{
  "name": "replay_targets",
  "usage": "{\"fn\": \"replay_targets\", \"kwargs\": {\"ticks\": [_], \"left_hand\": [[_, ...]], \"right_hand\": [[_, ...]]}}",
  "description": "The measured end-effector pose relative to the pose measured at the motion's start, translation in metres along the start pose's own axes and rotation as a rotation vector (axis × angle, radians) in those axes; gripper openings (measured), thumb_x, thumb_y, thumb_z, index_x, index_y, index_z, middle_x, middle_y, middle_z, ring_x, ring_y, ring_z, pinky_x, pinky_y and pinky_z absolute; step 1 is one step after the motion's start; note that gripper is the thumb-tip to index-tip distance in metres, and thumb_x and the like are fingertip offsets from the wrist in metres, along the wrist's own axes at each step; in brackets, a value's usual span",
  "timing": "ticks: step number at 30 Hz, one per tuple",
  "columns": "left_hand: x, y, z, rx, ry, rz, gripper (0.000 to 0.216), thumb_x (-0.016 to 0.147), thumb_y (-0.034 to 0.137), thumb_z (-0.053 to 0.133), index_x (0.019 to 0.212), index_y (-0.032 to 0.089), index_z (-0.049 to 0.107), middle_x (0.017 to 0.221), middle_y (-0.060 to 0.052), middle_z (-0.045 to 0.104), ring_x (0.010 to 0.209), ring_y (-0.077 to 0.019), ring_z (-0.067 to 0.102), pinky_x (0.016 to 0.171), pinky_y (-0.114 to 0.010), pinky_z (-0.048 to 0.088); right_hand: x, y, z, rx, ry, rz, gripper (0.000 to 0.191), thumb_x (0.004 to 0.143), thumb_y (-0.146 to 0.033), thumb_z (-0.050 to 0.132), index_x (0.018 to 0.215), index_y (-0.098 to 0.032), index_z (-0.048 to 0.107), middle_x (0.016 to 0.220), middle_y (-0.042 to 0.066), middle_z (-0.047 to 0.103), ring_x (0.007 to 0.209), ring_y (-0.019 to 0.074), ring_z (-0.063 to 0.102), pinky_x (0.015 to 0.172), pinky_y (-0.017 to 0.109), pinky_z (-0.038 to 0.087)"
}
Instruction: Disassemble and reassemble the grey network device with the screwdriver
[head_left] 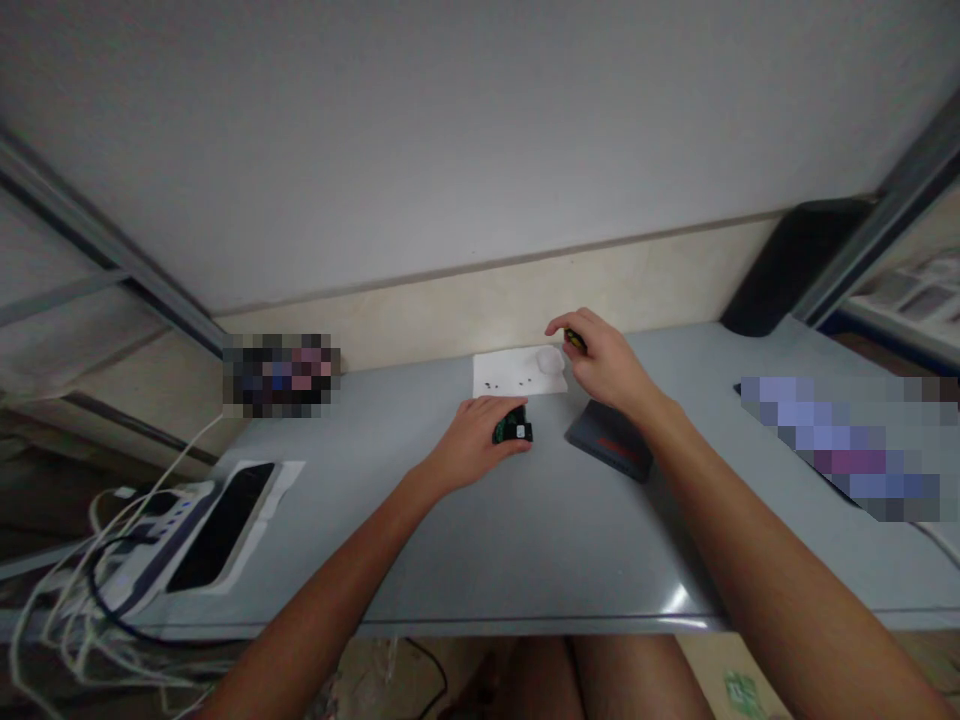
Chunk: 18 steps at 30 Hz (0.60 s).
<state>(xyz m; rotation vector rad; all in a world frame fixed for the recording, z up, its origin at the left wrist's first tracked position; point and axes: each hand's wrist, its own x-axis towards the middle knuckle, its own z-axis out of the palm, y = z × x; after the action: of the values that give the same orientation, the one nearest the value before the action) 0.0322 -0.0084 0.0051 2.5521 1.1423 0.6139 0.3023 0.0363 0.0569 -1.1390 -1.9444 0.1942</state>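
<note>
My left hand (480, 440) rests on the grey table (480, 540), fingers curled round a small green circuit board (514, 428) with a black part on it. My right hand (604, 362) hovers a little farther back, fingers pinched on a small tool with a yellow and black handle (574, 340). Just behind the board lies a white sheet of paper (510, 372) with a few tiny dark bits, perhaps screws, and a pale round thing on it. A flat dark grey case with red lettering (611, 442) lies under my right wrist.
A dark phone (225, 520) lies on a white pad at the table's left end, beside a power strip with white cables (112, 560). A black cylinder (795, 265) stands at the back right against the wall. My knees show below the front edge.
</note>
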Motion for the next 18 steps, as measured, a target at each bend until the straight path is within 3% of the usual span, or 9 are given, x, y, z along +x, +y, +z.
{"fn": "replay_targets", "kwargs": {"ticks": [3,6,8,11,14,18], "left_hand": [[0.003,0.002,-0.003,-0.047,0.074,0.03,0.061,0.097,0.043,0.084,0.151,0.029,0.06,0.149,-0.01,0.071,0.14,-0.0327,0.064,0.12,-0.054,0.045],[0.003,0.014,-0.008,-0.095,0.171,0.097,0.059,0.099,0.049,0.081,0.151,0.029,0.06,0.147,-0.011,0.071,0.138,-0.0313,0.065,0.119,-0.051,0.048],[-0.002,0.028,-0.009,-0.091,0.202,0.164,0.057,0.101,0.054,0.076,0.149,0.029,0.061,0.145,-0.012,0.072,0.137,-0.0304,0.066,0.119,-0.05,0.048],[-0.016,0.05,-0.004,0.01,0.104,0.277,0.06,0.104,0.062,0.068,0.151,0.026,0.06,0.142,-0.013,0.072,0.131,-0.0294,0.067,0.115,-0.047,0.05],[-0.032,0.064,0.007,0.135,0.001,0.354,0.061,0.106,0.065,0.062,0.151,0.024,0.06,0.136,-0.012,0.074,0.123,-0.0294,0.069,0.108,-0.046,0.052],[-0.044,0.067,0.019,0.11,-0.048,0.266,0.064,0.103,0.068,0.062,0.153,0.027,0.059,0.136,-0.011,0.073,0.123,-0.028,0.068,0.108,-0.042,0.053]], "right_hand": [[0.0,-0.004,-0.013,-0.091,-0.09,0.064,0.038,0.091,-0.009,0.053,0.121,-0.023,0.073,0.118,0.012,0.075,0.103,0.0277,0.07,0.091,0.039,0.051],[-0.005,-0.004,-0.029,-0.258,-0.38,0.264,0.028,0.096,-0.032,0.064,0.12,-0.024,0.076,0.109,0.011,0.079,0.094,0.0295,0.072,0.081,0.038,0.051],[-0.011,-0.002,-0.037,-0.31,-0.629,0.354,0.036,0.093,-0.043,0.072,0.122,-0.023,0.076,0.107,0.012,0.08,0.092,0.0306,0.073,0.078,0.038,0.051],[-0.017,0.0,-0.04,-0.285,-0.879,0.444,0.053,0.087,-0.042,0.082,0.135,-0.022,0.071,0.114,0.012,0.081,0.098,0.0307,0.076,0.078,0.036,0.054],[-0.017,0.0,-0.035,-0.239,-0.875,0.443,0.052,0.088,-0.039,0.083,0.135,-0.023,0.071,0.122,0.012,0.08,0.104,0.0308,0.077,0.081,0.035,0.056],[-0.014,0.0,-0.017,-0.189,-0.721,0.302,0.039,0.09,-0.03,0.081,0.127,-0.022,0.074,0.119,0.013,0.081,0.102,0.0302,0.076,0.085,0.036,0.057]]}}
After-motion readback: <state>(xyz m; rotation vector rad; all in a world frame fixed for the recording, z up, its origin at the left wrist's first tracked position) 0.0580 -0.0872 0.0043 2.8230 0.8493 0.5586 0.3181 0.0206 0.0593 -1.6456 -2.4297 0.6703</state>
